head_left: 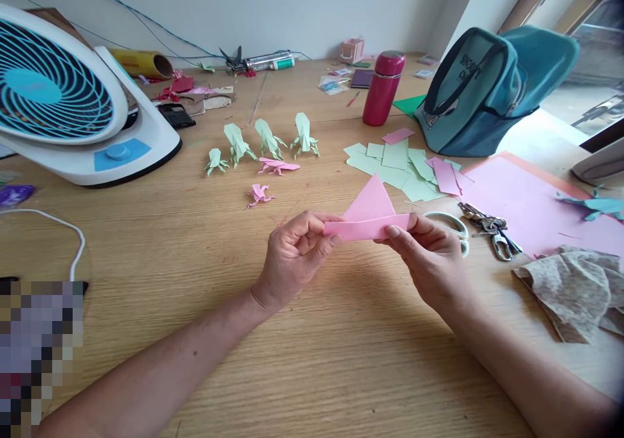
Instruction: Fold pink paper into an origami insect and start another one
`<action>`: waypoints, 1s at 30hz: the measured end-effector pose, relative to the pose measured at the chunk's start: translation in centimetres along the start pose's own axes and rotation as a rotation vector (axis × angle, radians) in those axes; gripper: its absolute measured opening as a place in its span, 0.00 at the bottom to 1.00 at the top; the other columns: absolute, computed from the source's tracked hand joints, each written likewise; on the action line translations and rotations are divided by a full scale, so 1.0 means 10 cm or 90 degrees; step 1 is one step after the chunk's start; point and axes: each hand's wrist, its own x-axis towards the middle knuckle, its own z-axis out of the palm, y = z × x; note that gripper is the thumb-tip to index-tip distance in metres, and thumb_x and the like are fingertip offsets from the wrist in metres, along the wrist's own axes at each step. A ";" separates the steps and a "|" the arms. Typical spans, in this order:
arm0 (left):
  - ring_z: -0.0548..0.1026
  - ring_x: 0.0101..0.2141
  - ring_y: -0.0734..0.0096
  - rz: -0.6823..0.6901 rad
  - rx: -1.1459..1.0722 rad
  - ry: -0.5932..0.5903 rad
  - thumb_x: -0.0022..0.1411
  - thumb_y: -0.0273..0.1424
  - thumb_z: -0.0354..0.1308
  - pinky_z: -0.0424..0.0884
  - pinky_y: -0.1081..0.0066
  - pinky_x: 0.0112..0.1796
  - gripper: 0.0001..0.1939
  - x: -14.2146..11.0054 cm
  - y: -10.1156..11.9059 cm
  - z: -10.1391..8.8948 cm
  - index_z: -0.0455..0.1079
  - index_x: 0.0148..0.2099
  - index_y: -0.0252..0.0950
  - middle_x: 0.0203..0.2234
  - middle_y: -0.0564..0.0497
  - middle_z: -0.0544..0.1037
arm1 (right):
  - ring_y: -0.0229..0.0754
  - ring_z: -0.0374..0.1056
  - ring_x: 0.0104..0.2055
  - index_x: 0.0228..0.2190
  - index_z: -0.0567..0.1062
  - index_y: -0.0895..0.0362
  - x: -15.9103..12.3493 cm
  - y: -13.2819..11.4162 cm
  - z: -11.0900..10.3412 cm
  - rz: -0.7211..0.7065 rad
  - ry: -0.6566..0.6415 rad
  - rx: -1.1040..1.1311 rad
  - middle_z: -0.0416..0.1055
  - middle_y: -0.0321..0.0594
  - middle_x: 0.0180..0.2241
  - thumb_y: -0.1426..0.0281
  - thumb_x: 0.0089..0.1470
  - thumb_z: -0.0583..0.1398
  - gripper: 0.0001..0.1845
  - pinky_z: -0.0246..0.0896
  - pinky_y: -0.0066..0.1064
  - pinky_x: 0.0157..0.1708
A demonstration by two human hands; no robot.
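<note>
The left hand (295,253) and right hand (433,256) pinch folded, triangular-peaked pink paper (365,229); the capped, cylindrical magenta bottle (381,93) and boxy teal fabric bag (470,110) hide their contents.

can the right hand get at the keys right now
Probably yes: the keys lie uncovered near the right hand, though its fingers pinch the folded pink paper and would likely need to let go first.

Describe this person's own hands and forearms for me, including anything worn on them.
The bare left hand and bare right hand have no gloves, and no rings show on the fingers in view. The left forearm and right forearm are uncovered as far as the picture shows, with no sleeve, watch or bracelet in sight.
</note>
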 end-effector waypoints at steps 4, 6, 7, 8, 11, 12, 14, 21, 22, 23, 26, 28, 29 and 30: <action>0.75 0.42 0.70 -0.036 0.025 0.007 0.63 0.30 0.60 0.71 0.71 0.43 0.04 0.02 -0.02 0.02 0.70 0.36 0.34 0.41 0.47 0.78 | 0.38 0.71 0.31 0.26 0.76 0.54 0.01 0.00 0.04 0.007 0.016 0.018 0.76 0.36 0.28 0.62 0.51 0.69 0.10 0.69 0.32 0.35; 0.74 0.46 0.68 -0.052 0.020 0.001 0.61 0.30 0.61 0.71 0.70 0.45 0.05 0.04 -0.03 0.02 0.70 0.37 0.34 0.44 0.45 0.76 | 0.38 0.70 0.30 0.27 0.75 0.54 0.01 0.00 0.05 -0.007 0.022 0.005 0.74 0.35 0.27 0.62 0.50 0.70 0.11 0.69 0.31 0.33; 0.74 0.46 0.67 -0.066 0.015 -0.010 0.60 0.30 0.61 0.71 0.70 0.45 0.05 0.05 -0.04 0.02 0.69 0.37 0.33 0.45 0.45 0.75 | 0.38 0.69 0.29 0.27 0.75 0.54 0.02 0.00 0.06 -0.014 0.022 -0.006 0.73 0.35 0.27 0.62 0.50 0.70 0.12 0.69 0.31 0.32; 0.75 0.44 0.68 -0.084 0.014 -0.027 0.60 0.29 0.61 0.71 0.71 0.43 0.05 0.06 -0.04 0.02 0.69 0.37 0.33 0.43 0.45 0.76 | 0.38 0.69 0.29 0.28 0.74 0.54 0.02 0.01 0.05 -0.021 0.020 -0.017 0.73 0.35 0.27 0.61 0.50 0.69 0.12 0.68 0.31 0.31; 0.74 0.34 0.73 -0.144 0.039 -0.100 0.59 0.30 0.62 0.69 0.74 0.36 0.06 0.09 -0.03 -0.01 0.70 0.37 0.33 0.33 0.51 0.76 | 0.39 0.68 0.29 0.30 0.73 0.54 0.02 0.03 0.05 -0.031 0.003 -0.045 0.71 0.35 0.28 0.60 0.50 0.69 0.13 0.67 0.31 0.28; 0.73 0.32 0.74 -0.162 0.056 -0.124 0.59 0.31 0.62 0.68 0.74 0.34 0.06 0.10 -0.03 -0.02 0.71 0.36 0.33 0.31 0.52 0.75 | 0.39 0.68 0.29 0.30 0.73 0.53 0.02 0.05 0.05 -0.033 -0.006 -0.052 0.71 0.35 0.28 0.60 0.50 0.69 0.13 0.66 0.31 0.28; 0.72 0.30 0.74 -0.191 0.084 -0.159 0.57 0.32 0.64 0.67 0.75 0.32 0.07 0.11 -0.02 -0.04 0.72 0.35 0.33 0.30 0.53 0.75 | 0.39 0.67 0.30 0.31 0.72 0.53 0.02 0.07 0.05 -0.044 -0.028 -0.059 0.71 0.36 0.29 0.61 0.50 0.69 0.13 0.66 0.31 0.29; 0.66 0.22 0.79 -0.314 0.016 -0.172 0.57 0.36 0.65 0.60 0.78 0.22 0.12 0.10 -0.02 -0.04 0.70 0.29 0.33 0.21 0.55 0.72 | 0.40 0.69 0.32 0.40 0.72 0.52 -0.02 0.00 0.06 -0.058 -0.068 -0.108 0.72 0.37 0.33 0.58 0.58 0.62 0.13 0.69 0.32 0.33; 0.67 0.22 0.79 -0.339 -0.026 -0.170 0.57 0.37 0.65 0.60 0.78 0.23 0.13 0.11 -0.02 -0.04 0.70 0.29 0.33 0.21 0.55 0.72 | 0.40 0.69 0.34 0.42 0.72 0.52 -0.02 -0.03 0.05 -0.062 -0.057 -0.121 0.72 0.38 0.35 0.58 0.60 0.60 0.13 0.69 0.33 0.35; 0.67 0.22 0.79 -0.364 -0.069 -0.170 0.57 0.37 0.65 0.61 0.78 0.23 0.13 0.11 -0.02 -0.05 0.70 0.30 0.33 0.22 0.54 0.73 | 0.41 0.69 0.35 0.42 0.72 0.52 -0.02 -0.05 0.04 -0.072 -0.045 -0.138 0.72 0.39 0.37 0.58 0.61 0.59 0.12 0.69 0.33 0.36; 0.71 0.24 0.79 -0.443 -0.179 -0.179 0.58 0.38 0.66 0.65 0.79 0.25 0.13 0.12 -0.02 -0.08 0.71 0.34 0.32 0.24 0.52 0.77 | 0.44 0.69 0.43 0.44 0.73 0.50 0.00 -0.10 -0.03 -0.137 -0.035 -0.203 0.70 0.42 0.44 0.61 0.62 0.59 0.11 0.68 0.36 0.42; 0.73 0.25 0.78 -0.490 -0.231 -0.180 0.58 0.37 0.66 0.66 0.79 0.25 0.12 0.13 -0.01 -0.10 0.71 0.35 0.32 0.25 0.51 0.77 | 0.47 0.67 0.48 0.47 0.72 0.50 0.01 -0.11 -0.07 -0.184 -0.066 -0.243 0.69 0.43 0.47 0.64 0.62 0.59 0.12 0.66 0.39 0.46; 0.73 0.25 0.78 -0.509 -0.250 -0.174 0.58 0.36 0.66 0.66 0.80 0.24 0.12 0.14 0.00 -0.11 0.72 0.36 0.32 0.25 0.51 0.77 | 0.49 0.66 0.51 0.49 0.72 0.49 0.01 -0.12 -0.09 -0.205 -0.090 -0.259 0.69 0.44 0.48 0.65 0.62 0.59 0.13 0.65 0.40 0.48; 0.73 0.24 0.79 -0.527 -0.265 -0.165 0.58 0.36 0.66 0.65 0.80 0.23 0.12 0.14 0.00 -0.12 0.72 0.36 0.32 0.25 0.51 0.76 | 0.50 0.65 0.53 0.50 0.71 0.49 0.01 -0.12 -0.10 -0.224 -0.118 -0.271 0.69 0.45 0.50 0.65 0.62 0.58 0.15 0.64 0.42 0.50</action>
